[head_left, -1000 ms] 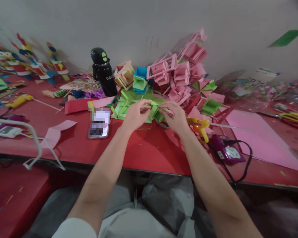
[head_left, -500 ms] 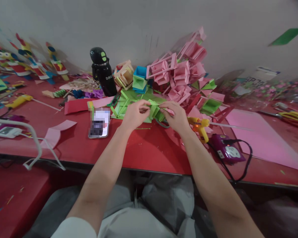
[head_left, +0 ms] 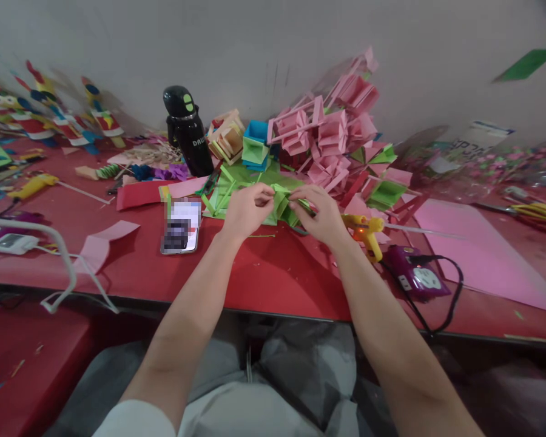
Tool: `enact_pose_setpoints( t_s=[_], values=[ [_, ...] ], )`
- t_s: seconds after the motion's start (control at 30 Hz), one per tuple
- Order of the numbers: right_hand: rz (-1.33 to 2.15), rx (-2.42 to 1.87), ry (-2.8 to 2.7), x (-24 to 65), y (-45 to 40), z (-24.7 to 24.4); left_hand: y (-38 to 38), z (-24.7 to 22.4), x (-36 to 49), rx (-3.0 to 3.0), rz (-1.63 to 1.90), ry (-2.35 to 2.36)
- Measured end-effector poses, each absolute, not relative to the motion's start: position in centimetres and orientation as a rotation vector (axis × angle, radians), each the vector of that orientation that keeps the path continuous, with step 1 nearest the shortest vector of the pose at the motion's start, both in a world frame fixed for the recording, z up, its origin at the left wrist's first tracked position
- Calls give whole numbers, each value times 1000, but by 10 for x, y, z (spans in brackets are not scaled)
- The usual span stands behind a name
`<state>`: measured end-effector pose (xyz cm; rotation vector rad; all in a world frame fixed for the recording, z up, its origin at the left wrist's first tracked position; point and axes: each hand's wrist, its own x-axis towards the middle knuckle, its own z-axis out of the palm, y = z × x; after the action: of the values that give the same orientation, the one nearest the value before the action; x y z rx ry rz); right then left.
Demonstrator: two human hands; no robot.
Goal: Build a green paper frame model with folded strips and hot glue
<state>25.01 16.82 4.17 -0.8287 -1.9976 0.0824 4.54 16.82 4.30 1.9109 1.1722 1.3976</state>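
Between my hands is a folded green paper piece (head_left: 281, 205), over other green paper strips and sheets (head_left: 227, 188) on the red table. My left hand (head_left: 250, 209) pinches the piece's left side near its top edge, thumb and forefinger together. From the right, my right hand (head_left: 317, 211) has its fingertips at the piece's upper right edge, with the thumb bent below. A phone (head_left: 182, 227) lies left of my left forearm. Just right of my right hand sits a yellow glue gun (head_left: 366, 230).
Pink paper structures (head_left: 332, 130) pile up behind my hands, beside a blue and green paper box (head_left: 255, 145) and a black bottle (head_left: 191, 133). A purple power socket (head_left: 416, 273) with a cable and a pink sheet (head_left: 482, 255) lie right.
My right thumb has shifted slightly lower and apart from the forefinger at the green piece. My left hand has hardly moved.
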Motion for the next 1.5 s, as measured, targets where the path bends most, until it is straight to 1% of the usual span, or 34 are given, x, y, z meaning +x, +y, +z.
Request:
enact_pose_setpoints(
  t_s=[0.17,0.37,0.57,0.83,1.1,1.3,1.5],
  values=[
    [86,-824,-1982,247,169,41,167,42,45,1919,1379,1109],
    [142,-828,-1980,250,166,43,170,42,43,1905,1432,1196],
    [225,-941,-2027,258,162,44,171,43,42,1886,1415,1184],
    [255,-844,-2140,267,157,48,172,42,40,1884,1424,1214],
    [80,-898,-2080,268,152,51,170,44,42,1850,1449,1232],
    [5,-1051,-1875,265,154,47,169,44,42,1842,1448,1249],
    [-38,-1213,-1818,267,150,47,170,43,42,1853,1462,1255]
  ],
)
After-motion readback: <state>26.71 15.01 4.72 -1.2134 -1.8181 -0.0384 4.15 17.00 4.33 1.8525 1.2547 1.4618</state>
